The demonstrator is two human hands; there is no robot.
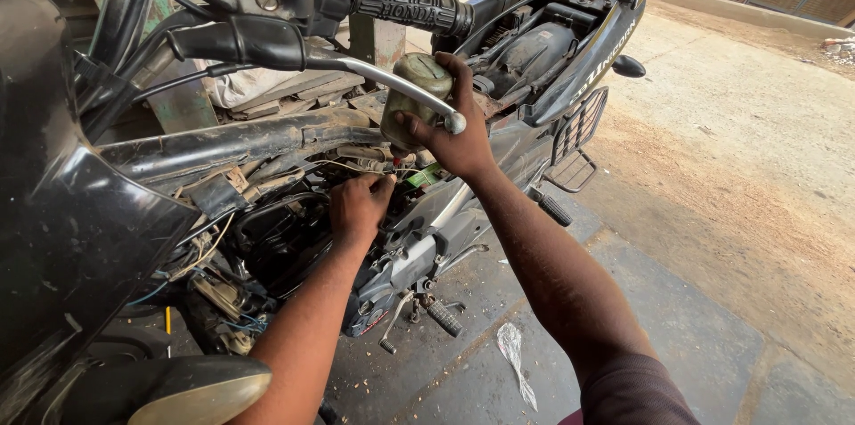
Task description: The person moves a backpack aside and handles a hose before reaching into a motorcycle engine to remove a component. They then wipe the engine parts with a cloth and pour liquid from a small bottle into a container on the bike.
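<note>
A stripped black motorcycle stands in front of me with its tank and seat off, frame and wiring bare. My right hand grips a dirty greenish plastic bottle, held tilted above the engine area. My left hand reaches into the tangle of wires and hoses beside the engine, fingers pinched on something small that I cannot make out. The handlebar grip and silver brake lever cross in front of the bottle.
The black front fairing fills the left side, with a mirror at the bottom. A footpeg and side guard rack stick out to the right. A scrap of clear plastic lies on the concrete floor. Sandy ground stretches to the right.
</note>
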